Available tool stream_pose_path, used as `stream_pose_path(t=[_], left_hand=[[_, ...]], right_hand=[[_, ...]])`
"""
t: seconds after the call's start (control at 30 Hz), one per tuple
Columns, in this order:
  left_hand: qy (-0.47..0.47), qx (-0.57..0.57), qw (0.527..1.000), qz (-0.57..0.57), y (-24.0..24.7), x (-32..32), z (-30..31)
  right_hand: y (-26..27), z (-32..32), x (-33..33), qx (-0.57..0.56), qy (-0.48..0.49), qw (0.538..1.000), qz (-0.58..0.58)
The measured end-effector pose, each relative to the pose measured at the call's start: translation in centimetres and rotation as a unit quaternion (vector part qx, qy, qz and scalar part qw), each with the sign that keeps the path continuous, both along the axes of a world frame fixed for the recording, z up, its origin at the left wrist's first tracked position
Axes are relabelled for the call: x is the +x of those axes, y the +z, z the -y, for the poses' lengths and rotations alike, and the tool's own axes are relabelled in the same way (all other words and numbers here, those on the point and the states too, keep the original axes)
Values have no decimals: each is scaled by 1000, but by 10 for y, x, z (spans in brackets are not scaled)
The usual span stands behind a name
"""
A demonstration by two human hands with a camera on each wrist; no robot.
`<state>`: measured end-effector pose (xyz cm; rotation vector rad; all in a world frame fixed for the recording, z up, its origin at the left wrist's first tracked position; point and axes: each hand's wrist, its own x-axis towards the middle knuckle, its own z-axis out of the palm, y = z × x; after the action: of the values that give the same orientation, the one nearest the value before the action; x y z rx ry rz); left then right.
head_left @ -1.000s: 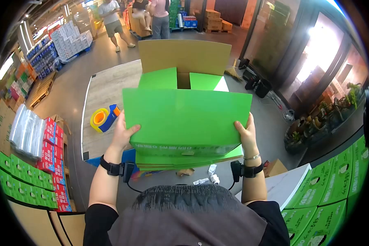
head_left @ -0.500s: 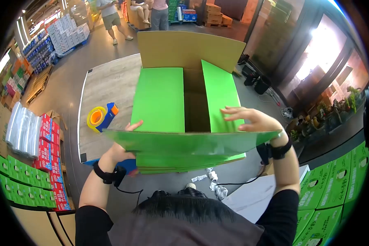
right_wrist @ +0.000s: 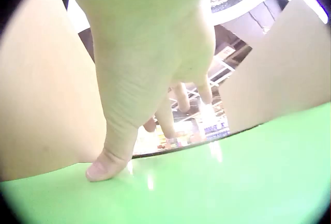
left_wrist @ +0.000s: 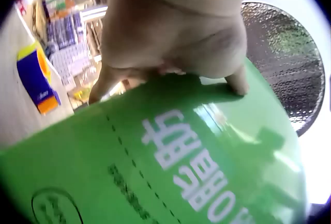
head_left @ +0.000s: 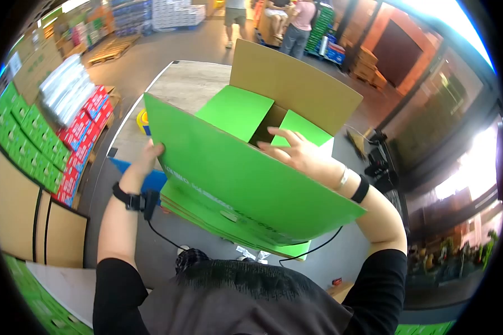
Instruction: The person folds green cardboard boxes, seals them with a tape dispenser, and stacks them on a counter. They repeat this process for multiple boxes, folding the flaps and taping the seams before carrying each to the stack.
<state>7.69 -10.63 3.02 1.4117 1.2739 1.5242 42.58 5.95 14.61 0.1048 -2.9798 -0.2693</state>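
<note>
A green cardboard box [head_left: 235, 173] stands before me with its top flaps unfolded. Its far flap [head_left: 296, 81] stands up, showing brown inside, and two green side flaps [head_left: 237, 111] lean over a narrow dark gap. My left hand [head_left: 145, 159] grips the left edge of the near flap, thumb on one face and fingers round the other. Reaching across the near flap's top edge, my right hand [head_left: 307, 159] has its fingers spread over the box's gap. In the right wrist view its thumb [right_wrist: 106, 167] rests on green cardboard. Part of the box's inside is hidden.
Under the box lie flat green cardboard sheets [head_left: 207, 223]. A yellow and blue tape dispenser [left_wrist: 39, 79] sits on the wood-patterned table [head_left: 190, 81] to the left. Red cartons [head_left: 86, 134] and green cartons [head_left: 31, 134] are stacked at left. People stand and sit farther off.
The head view has turned and the box now appears slanted. My right hand has left its grip on the right edge and reaches over the near flap. The left hand stays at the left edge.
</note>
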Motion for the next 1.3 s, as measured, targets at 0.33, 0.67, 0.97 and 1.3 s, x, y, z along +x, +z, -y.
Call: stream_pose_path(t=[0.33,0.67,0.97,1.3], left_hand=[[582,57,773,-245,22,88,18],[297,-94,766,-562,56,215,-17],[165,-263,748,-587,60,212,-30],[200,-221,748,-593,55,215,-25]], right_hand=[[-35,-18,-62,-73,116,958,251],[-26,-49,-51,-206,86,955,197],[75,-158,4,151,-127,906,-376],[3,-87,18,-78,-140,987,-29]])
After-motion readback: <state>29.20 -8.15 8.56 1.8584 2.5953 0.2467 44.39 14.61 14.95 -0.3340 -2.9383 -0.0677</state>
